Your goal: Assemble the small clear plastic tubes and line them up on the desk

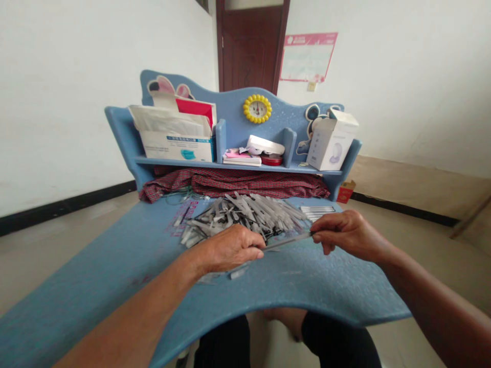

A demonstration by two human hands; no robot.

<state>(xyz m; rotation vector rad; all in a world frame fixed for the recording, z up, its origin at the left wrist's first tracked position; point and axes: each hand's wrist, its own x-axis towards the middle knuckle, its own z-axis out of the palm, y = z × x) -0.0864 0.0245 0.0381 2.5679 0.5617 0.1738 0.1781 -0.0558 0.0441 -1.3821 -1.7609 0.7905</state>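
My left hand (238, 248) is closed, thumb and forefinger pinching the near end of a thin translucent strip (286, 242). The strip slants up to my right hand (341, 232), whose fingertips pinch its far end, where something small and dark shows. I cannot make out whether that dark bit is part of the strip. Just beyond my hands lies a loose pile of similar clear and black strips (249, 212). A few loose strips (238, 272) rest on the desk below my left hand. Behind my right hand, several silvery strips (317, 210) lie side by side.
The blue desk (115, 266) curves inward at its front edge. A checked red cloth (245, 183) is bunched under the shelf (172, 162). On the shelf stand a mask box (161, 145), a white carton (333, 140) and a red round tin (271, 160). A yellow-rimmed clock (257, 109) hangs above.
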